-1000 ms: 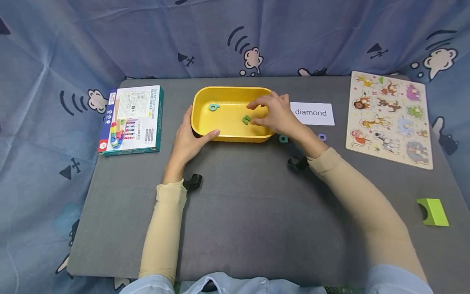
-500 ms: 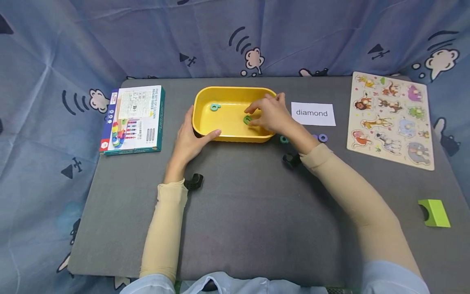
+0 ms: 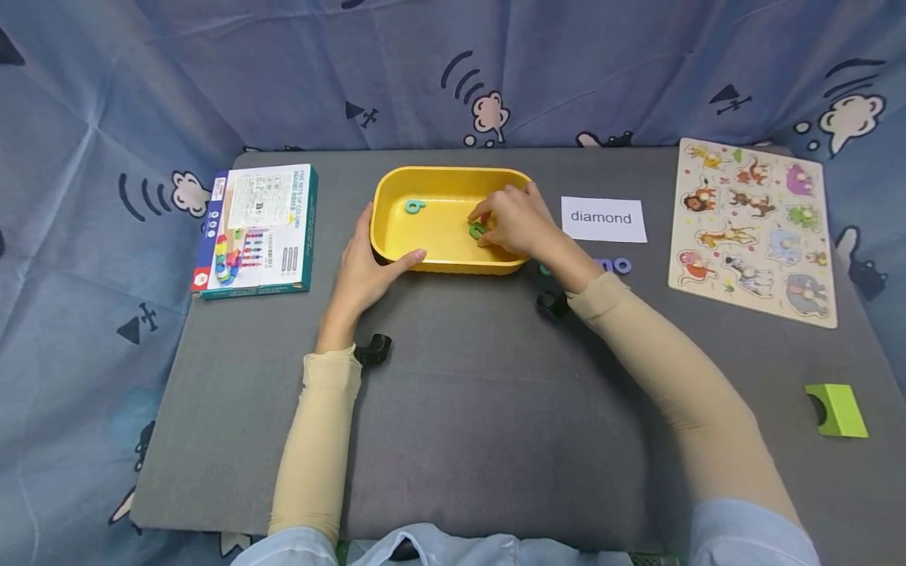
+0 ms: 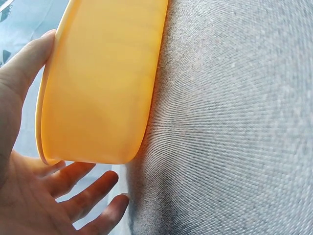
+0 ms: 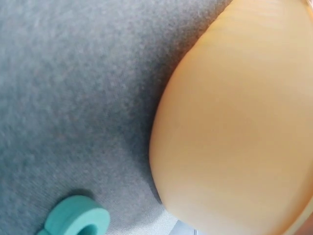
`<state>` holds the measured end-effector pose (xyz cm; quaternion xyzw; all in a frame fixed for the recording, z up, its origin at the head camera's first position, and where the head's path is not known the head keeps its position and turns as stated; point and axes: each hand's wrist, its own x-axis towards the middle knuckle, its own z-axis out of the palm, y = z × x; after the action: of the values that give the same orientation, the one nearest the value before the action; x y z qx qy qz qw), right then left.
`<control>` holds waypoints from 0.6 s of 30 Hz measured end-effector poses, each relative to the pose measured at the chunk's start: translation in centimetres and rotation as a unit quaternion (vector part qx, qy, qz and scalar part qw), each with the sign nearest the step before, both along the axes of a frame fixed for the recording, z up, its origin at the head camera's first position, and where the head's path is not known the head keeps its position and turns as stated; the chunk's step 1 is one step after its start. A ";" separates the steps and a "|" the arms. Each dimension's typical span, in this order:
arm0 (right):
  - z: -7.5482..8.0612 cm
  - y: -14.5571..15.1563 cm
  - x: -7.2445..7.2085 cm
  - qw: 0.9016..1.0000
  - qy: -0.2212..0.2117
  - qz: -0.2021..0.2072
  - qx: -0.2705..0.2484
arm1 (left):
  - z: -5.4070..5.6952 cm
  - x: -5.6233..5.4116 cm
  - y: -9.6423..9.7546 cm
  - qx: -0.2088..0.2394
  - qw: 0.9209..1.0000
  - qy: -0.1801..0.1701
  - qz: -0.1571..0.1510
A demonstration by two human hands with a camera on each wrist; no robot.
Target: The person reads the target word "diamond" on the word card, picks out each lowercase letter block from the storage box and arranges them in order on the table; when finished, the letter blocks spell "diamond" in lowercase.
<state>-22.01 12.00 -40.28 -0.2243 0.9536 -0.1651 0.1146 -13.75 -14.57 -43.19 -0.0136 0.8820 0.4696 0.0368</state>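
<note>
The left hand (image 3: 359, 277) grasps the left end of a yellow tray (image 3: 453, 266), its thumb against the rim on the near side and its fingers round the end; the left wrist view shows some of those fingers spread clear of the tray wall. The right hand (image 3: 522, 224) reaches over the tray's right end, with thumb and fingers curled round a green letter (image 3: 476, 231), pinching it low inside the tray. Toward the left inside the tray lies a turquoise letter (image 3: 416, 206). Both forearms wear beige sleeves (image 3: 322, 440), with a black device (image 3: 375, 350) at each wrist. Outside the tray, near its right end, sits a teal letter (image 5: 71, 214), mostly hidden by the right forearm in the head view; just beyond that forearm lie purple letters (image 3: 616, 266). Behind these is a white card (image 3: 603, 228) printed "diamond". Farther right are an animal puzzle board (image 3: 750, 259) and, nearer the person, a lime-green block (image 3: 838, 410) with a curved notch. A printed box (image 3: 276, 212) lies left of the tray. All rest on a grey table (image 3: 481, 424), ringed by patterned blue fabric (image 3: 580, 71).
</note>
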 end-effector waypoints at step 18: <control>0.0 0.3 0.0 1.000 0.008 0.009 -0.024 | -0.1 0.0 0.0 -0.003 1.000 0.002 0.003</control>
<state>-21.97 12.28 -40.33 -0.2365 0.9484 -0.1847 0.1029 -13.80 -14.57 -43.33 -0.0157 0.8837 0.4667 0.0338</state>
